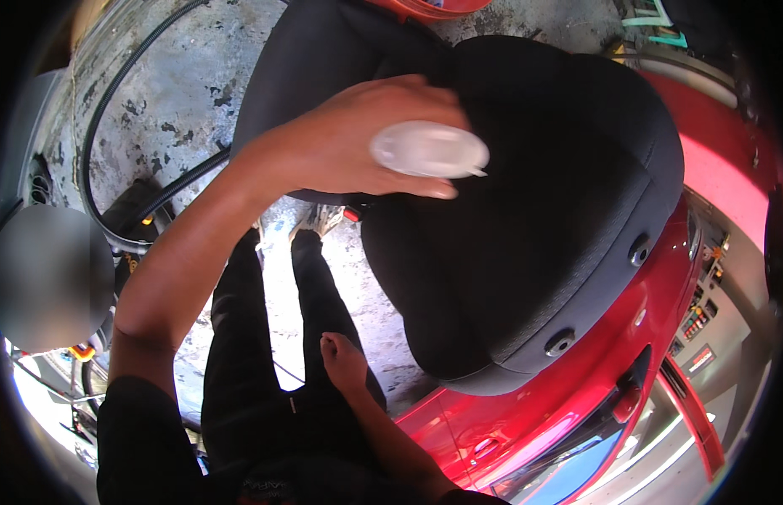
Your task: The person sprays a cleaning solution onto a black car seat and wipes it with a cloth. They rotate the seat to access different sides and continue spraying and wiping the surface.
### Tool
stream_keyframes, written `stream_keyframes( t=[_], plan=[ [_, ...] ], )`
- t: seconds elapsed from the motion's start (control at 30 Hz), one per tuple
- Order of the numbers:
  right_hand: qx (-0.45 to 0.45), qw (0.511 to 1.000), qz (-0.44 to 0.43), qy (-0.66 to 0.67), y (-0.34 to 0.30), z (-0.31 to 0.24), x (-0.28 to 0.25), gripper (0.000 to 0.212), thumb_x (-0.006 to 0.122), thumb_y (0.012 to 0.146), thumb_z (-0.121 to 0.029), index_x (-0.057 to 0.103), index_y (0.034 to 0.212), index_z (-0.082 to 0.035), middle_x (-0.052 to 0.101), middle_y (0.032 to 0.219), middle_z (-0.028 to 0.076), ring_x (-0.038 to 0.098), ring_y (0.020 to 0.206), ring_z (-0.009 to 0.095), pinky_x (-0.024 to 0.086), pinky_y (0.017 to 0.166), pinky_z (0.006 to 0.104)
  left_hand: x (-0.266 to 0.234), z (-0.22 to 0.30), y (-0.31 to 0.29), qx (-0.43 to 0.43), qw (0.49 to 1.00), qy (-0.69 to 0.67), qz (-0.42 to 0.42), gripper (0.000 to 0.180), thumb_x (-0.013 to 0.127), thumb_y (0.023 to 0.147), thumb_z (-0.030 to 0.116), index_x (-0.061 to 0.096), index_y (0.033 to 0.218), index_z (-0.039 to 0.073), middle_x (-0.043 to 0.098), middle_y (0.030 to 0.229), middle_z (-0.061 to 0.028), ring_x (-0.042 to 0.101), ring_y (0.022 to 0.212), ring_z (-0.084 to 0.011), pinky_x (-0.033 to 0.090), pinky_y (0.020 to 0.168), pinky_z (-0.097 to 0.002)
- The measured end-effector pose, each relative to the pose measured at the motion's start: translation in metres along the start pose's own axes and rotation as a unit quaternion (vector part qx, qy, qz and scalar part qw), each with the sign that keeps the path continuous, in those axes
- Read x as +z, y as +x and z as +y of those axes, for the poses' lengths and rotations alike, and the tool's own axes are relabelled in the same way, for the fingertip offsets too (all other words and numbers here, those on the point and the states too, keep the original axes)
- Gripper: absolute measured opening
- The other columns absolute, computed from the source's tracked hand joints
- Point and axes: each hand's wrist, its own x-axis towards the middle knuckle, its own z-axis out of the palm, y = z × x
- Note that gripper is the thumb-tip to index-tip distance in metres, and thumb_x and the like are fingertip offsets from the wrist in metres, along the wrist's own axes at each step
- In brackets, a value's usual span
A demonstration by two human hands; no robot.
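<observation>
A black car seat point(526, 202) lies tilted before me, with a cushion part at the far left and a wide backrest at the right. Two round black fittings point(560, 342) are set in the backrest's lower right edge. Over the seat, my left hand point(358, 135) is closed round a pale translucent container point(429, 150), oval as seen here; blur hides its details. Part of that hand's fingers are behind the container. My right hand point(345, 362) hangs low in front of my legs, fingers curled in, with nothing visible in it.
Beneath and beside the seat is a red car point(526, 438). A black hose point(92, 135) curves over the worn grey floor point(177, 109) at left. An orange-red bucket point(433, 8) stands at the far edge. Tools and shelving line the right rim.
</observation>
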Motion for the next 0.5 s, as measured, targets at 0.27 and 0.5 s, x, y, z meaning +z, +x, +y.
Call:
stream_keyframes(
  t=[0.27, 0.5],
  plan=[
    [0.009, 1.0, -0.015, 0.015, 0.006, 0.0, -0.007, 0.021, 0.069, 0.104, -0.027, 0.076, 0.117, -0.012, 0.079, 0.104, 0.009, 0.077, 0.089, 0.029, 0.06, 0.077, 0.0375, 0.019, -0.041, 0.058, -0.21, 0.967, 0.101, 0.107, 0.06, 0.092, 0.082, 0.041, 0.074, 0.129, 0.008, 0.078, 0.118, -0.013, 0.074, 0.114, -0.0279, 0.055, 0.103, -0.039],
    [0.006, 1.0, -0.023, -0.002, 0.015, 0.007, -0.015, 0.021, 0.07, 0.104, -0.027, 0.076, 0.117, -0.012, 0.079, 0.098, 0.008, 0.078, 0.087, 0.028, 0.06, 0.076, 0.038, 0.01, -0.066, 0.058, -0.169, 0.966, -0.174, 0.089, 0.056, 0.089, 0.081, 0.045, 0.077, 0.127, 0.016, 0.078, 0.121, -0.0097, 0.073, 0.117, -0.0293, 0.056, 0.102, -0.042]
  ],
)
